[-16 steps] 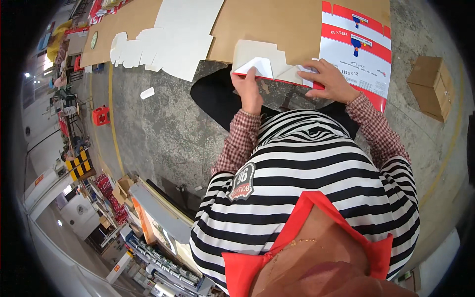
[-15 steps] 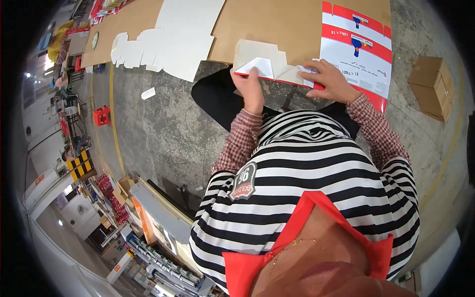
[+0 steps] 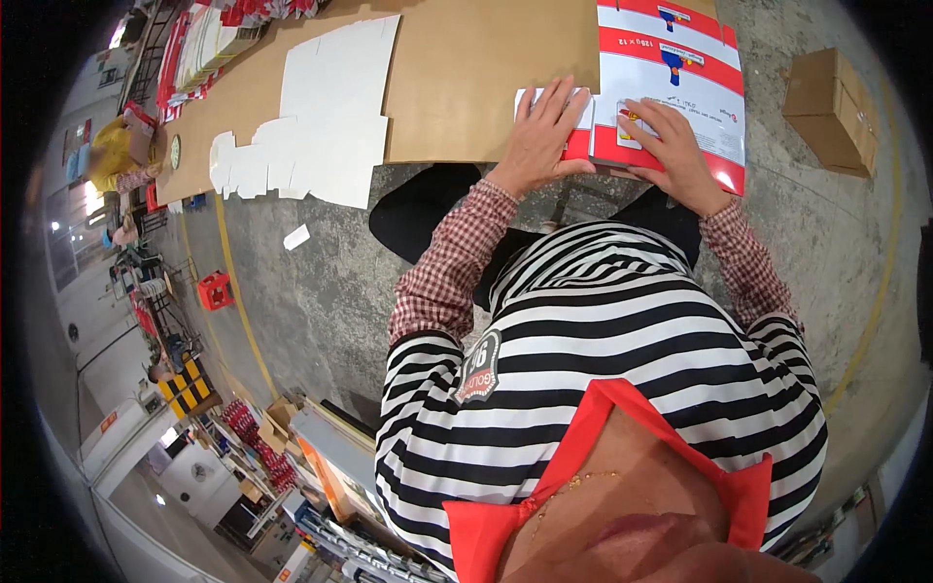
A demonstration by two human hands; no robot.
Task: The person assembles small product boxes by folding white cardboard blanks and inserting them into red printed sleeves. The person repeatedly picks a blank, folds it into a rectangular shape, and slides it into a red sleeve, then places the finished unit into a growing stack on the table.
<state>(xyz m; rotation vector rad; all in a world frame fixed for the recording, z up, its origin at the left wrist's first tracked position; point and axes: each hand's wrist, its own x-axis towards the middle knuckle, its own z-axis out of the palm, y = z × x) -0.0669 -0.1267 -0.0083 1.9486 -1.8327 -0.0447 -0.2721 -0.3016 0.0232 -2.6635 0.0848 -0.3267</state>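
My left hand (image 3: 546,138) lies with its fingers stretched out on a red-and-white printed carton piece (image 3: 577,146), pressing it against the table. Close beside it, my right hand (image 3: 671,151) rests on the near edge of a larger flat printed carton blank (image 3: 714,112) in red, white and blue. Its fingers are spread over a small patch with a red-and-yellow picture, and the thumb sits at the blank's near edge. Much of the smaller piece is hidden under my left hand.
Brown cardboard (image 3: 466,68) covers the table, with a pale cut sheet (image 3: 335,87) on it to the left. A cardboard box (image 3: 826,112) stands on the floor at right, a red stool (image 3: 214,291) at left. A person in yellow (image 3: 115,160) is at the far left.
The carton piece, held up with its pale inner side showing, is now down on the table, printed side up. My left hand has moved right onto it, palm down. The view has shifted somewhat.
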